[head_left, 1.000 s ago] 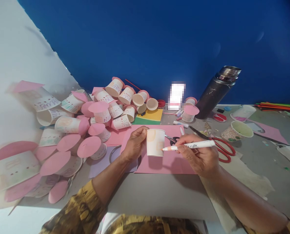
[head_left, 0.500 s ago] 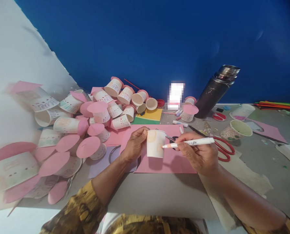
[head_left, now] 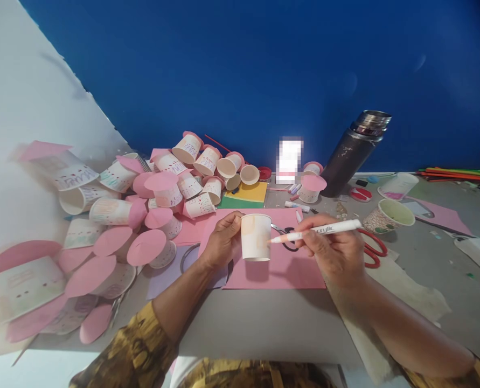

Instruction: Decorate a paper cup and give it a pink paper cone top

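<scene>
My left hand (head_left: 223,241) grips a white paper cup (head_left: 255,238) by its left side, thumb near the rim. Pale peach patches colour the cup's wall, and it is held above a pink paper sheet (head_left: 280,272). Between the thumb and fingers of my right hand (head_left: 333,249) is a white acrylic paint marker (head_left: 324,230) with a peach tip section. Its tip points left at the cup's right edge; whether it touches, I cannot tell. Beyond the marker lie dark-handled scissors (head_left: 290,242), partly hidden by my right hand.
Many decorated paper cups with pink paper tops (head_left: 162,186) are heaped on the left. A dark metal flask (head_left: 347,159) leans at the back right. Red-handled scissors (head_left: 379,242), a patterned cup (head_left: 389,216) and loose markers (head_left: 297,206) lie about. A blue wall (head_left: 240,70) closes the back.
The right hand has tilted the marker, its back end now higher and farther right. The cup stays in the left hand, slightly shifted left in view.
</scene>
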Motion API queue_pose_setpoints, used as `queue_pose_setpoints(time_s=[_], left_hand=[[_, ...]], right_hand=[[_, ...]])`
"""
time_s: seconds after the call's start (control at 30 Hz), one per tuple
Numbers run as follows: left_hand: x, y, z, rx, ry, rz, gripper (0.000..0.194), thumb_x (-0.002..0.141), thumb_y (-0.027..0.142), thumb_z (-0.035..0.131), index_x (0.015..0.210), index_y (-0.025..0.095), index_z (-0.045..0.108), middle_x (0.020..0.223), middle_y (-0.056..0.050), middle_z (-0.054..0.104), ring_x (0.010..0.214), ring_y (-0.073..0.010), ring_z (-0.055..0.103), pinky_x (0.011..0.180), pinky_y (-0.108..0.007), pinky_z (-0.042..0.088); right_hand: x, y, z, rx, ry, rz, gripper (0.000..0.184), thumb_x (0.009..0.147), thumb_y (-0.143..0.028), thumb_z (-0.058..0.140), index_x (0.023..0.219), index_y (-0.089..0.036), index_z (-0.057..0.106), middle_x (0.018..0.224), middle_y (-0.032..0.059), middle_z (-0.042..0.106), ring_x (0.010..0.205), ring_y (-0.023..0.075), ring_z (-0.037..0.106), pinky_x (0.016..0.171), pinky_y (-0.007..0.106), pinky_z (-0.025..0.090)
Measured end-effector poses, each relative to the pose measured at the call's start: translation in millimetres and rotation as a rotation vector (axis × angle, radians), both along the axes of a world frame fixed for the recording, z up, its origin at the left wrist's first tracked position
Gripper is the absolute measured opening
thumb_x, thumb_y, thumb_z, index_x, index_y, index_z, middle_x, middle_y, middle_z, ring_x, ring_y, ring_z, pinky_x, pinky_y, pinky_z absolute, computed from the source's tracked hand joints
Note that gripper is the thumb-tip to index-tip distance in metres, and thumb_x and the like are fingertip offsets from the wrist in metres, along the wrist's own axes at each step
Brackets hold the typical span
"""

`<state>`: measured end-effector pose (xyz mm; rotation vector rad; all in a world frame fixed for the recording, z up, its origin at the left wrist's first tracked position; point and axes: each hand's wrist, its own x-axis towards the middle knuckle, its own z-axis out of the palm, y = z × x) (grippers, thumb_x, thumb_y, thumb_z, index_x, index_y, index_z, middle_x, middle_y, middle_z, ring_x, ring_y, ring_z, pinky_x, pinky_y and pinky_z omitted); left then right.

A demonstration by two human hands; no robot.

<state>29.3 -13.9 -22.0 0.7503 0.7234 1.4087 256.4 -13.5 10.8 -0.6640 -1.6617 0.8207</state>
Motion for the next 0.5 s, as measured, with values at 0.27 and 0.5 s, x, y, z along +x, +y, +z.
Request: queue_pose_setpoints(time_s=[0.27, 0.5], left_hand=[[2, 1, 1.1, -0.060, -0.066, -0.001, 0.034, 0.071, 0.037, 0.088, 0.068, 0.015, 0.062, 0.063, 0.003, 0.056, 0.058, -0.0088, 0.049, 0.057, -0.020, 0.043], [4, 3, -0.7, 0.003, -0.076, 0.057, 0.025, 0.072, 0.035, 0.087, 0.082, 0.015, 0.075, 0.088, -0.004, 0.072, 0.088, -0.0159, 0.065, 0.088, -0.029, 0.052]], right_hand=[[-6, 17, -3.9, -0.180, 0.107, -0.100, 0.021, 0.099, -0.038, 0.059, 0.109, -0.024, 0.071, 0.077, 0.0015, 0.073, 0.047, 0.0097, 0.052, 0.044, 0.024, 0.044], [-8, 20, -4.9, -0.307, -0.075, -0.126, 0.038, 0.085, -0.046, 0.074, 0.115, -0.024, 0.067, 0.101, 0.0063, 0.074, 0.076, 0.0179, 0.068, 0.060, 0.028, 0.057]])
